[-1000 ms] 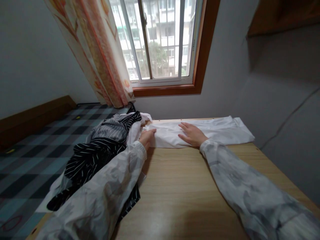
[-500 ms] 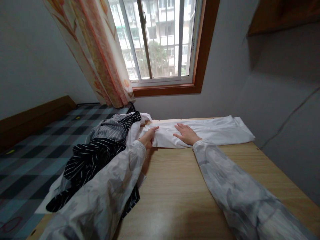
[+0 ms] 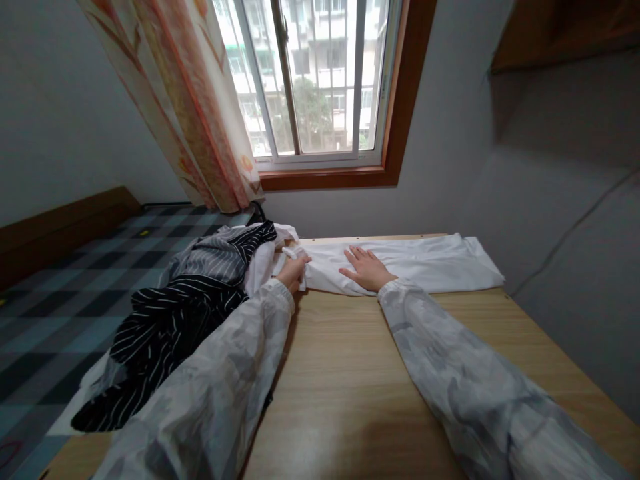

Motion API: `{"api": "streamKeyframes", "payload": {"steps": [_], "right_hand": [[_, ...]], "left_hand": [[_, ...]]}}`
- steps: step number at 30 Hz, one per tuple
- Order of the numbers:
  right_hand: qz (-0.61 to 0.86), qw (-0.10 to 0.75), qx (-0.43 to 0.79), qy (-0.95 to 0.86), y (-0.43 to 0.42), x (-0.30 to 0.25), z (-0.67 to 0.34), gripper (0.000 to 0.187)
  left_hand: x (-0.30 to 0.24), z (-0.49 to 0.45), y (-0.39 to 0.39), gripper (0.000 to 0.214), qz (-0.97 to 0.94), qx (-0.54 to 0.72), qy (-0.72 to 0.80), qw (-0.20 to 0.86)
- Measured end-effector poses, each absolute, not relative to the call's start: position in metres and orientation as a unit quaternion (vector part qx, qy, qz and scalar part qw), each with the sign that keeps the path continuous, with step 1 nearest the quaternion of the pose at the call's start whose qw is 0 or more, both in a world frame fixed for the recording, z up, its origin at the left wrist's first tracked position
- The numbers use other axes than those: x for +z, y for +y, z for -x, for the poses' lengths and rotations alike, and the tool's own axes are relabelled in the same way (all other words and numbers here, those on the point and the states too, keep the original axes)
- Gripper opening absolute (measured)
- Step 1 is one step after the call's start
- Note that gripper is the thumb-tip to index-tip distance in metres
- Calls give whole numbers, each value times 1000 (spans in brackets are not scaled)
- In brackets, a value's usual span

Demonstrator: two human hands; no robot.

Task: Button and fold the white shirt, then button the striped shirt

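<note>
A folded white garment (image 3: 430,263) lies along the far edge of a wooden table (image 3: 350,373). My right hand (image 3: 367,269) rests flat on it, fingers spread. My left hand (image 3: 293,270) is closed on the garment's left end, pinching a fold of white cloth. Both arms wear pale patterned sleeves.
A heap of black-and-white striped clothes (image 3: 185,300) lies on the table's left side, spilling toward a bed with a checked cover (image 3: 60,313). A window (image 3: 310,80) with a flowered curtain (image 3: 190,107) is behind; a grey wall stands to the right.
My right hand has slid leftward along the white garment. My left hand has closed on the garment's left end.
</note>
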State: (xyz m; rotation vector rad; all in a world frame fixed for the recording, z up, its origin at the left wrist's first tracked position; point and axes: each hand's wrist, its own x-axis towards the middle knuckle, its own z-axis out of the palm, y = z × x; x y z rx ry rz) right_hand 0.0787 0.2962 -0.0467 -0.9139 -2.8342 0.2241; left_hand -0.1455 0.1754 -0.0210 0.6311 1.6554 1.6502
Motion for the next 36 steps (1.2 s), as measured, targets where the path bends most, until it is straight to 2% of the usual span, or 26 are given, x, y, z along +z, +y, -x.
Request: {"api": "streamKeyframes", "payload": {"steps": [5,12,14,16,18,20,23,25,27,29,31,34,36], "right_hand": [[274,62,87,-956,293,-44,-87,91],[278,108,111,-948,294,-56,-98,78],[279,137,172,-935,297,-58,-98,77],[278,207,304,-887,303,-57,-98,76],[265,288,435,-811,311,-55,-99,76],[253,340,505,-752,319,-50,-104,85],[254,362,559,-701,329,-41,-117,105],[256,357,619,-651,333,-37,-126,110],[264,343,664,-609,334,-36,-132,100],[278,332,674,-599,333,-37,-133,79],[280,332,668,-605,329,-40,-131,62],[267,350,659,-609,324,-42,-127,53],[261,357,663,-604,323,-41,-126,54]], "left_hand": [[-8,152,168,32,-229,626,665,336],[45,136,165,16,-407,526,690,287],[61,120,174,12,-441,497,685,300],[74,100,186,12,-481,476,653,341],[81,78,196,19,-519,453,611,389],[80,57,202,31,-541,444,572,428],[66,36,201,44,-558,465,550,412],[52,31,195,47,-572,497,535,373],[36,32,187,46,-582,530,509,349],[19,37,178,44,-579,561,494,326],[2,41,169,42,-584,592,495,251],[-19,43,158,47,-555,630,536,92],[-29,41,155,62,-492,649,577,59]]}}
